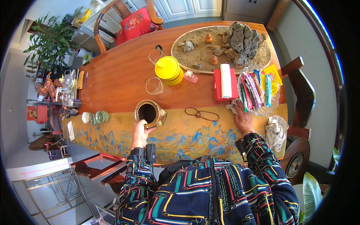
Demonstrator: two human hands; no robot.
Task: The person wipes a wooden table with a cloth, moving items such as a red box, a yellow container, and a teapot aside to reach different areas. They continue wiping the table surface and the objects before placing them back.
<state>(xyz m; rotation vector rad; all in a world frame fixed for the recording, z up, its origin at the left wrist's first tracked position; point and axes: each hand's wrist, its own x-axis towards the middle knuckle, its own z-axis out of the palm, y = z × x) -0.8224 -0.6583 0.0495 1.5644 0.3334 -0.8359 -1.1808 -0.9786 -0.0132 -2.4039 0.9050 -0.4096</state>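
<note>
My left hand (139,132) grips the near rim of a glossy brown-and-gold pot (162,112), thumb over the edge. The pot stands at the edge of a painted landscape table runner (174,146), and its inside looks dark. My right hand (243,119) lies low over the table, its fingers on a crumpled white tissue (232,106). Just beyond those fingers are a red tissue box (218,84) with a white roll (225,80) on top and a scalloped glass dish (274,105) of colourful sachets (254,90). A brown bead string (199,114) lies between my hands.
Past the pot stand a glass pitcher (154,86), a yellow lidded canister (169,70) and another glass pitcher (155,56). A sand tray (194,63) with rocks fills the far right. Green cups (101,117) sit left; a crumpled cloth (276,132) lies right.
</note>
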